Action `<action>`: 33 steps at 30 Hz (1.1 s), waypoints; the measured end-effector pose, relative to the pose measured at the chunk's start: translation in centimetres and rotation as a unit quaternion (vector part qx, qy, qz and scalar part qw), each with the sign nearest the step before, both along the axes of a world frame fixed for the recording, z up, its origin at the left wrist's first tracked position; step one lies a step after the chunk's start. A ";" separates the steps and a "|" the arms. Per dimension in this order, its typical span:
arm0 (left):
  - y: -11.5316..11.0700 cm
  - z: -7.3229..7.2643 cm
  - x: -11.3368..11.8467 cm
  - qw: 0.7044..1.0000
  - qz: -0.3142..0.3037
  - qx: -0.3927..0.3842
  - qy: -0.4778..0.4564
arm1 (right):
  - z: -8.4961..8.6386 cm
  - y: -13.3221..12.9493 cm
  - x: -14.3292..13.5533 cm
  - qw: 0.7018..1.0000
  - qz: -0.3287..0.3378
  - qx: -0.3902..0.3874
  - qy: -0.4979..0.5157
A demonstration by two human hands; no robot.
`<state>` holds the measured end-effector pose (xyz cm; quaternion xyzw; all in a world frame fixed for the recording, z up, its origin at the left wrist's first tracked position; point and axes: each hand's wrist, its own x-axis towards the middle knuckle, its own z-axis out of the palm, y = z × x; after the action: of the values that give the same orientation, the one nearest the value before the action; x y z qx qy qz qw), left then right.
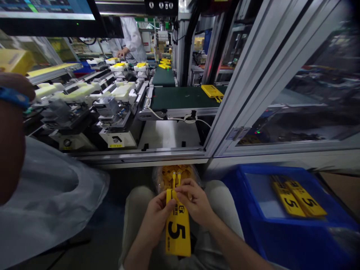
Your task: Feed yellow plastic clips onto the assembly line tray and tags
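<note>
A yellow power bank [177, 228] with a large black "5" is held upright above my lap. My left hand [157, 213] is closed around its upper left edge, thumb on the front face. At its top right corner the fingers of my right hand [194, 200] are closed at the base of two short yellow cables [176, 180]. The cables stick up with their plugs pointing away from me. Just beyond them, a clear plastic bag [159, 178] holds many orange-yellow pieces, partly hidden by my hands.
To my right, a blue bin [244, 187] holds two similar power banks [299, 198]. Ahead, another power bank [211, 91] lies on a green conveyor [180, 98]. Test fixtures [108, 107] line the left. A co-worker's arm [11, 123] reaches in close; another person [132, 39] stands behind.
</note>
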<state>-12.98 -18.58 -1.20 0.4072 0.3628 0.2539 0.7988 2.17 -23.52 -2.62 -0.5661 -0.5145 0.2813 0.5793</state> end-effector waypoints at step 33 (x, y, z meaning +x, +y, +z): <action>16.3 8.8 1.2 0.623 -0.074 0.740 0.242 | -7.6 7.2 6.3 0.960 0.002 -0.224 -0.165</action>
<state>-11.75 -2.27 7.59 0.9332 0.2014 0.2691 0.1272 8.44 -16.32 -10.18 -0.7190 -0.5282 0.2933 0.3436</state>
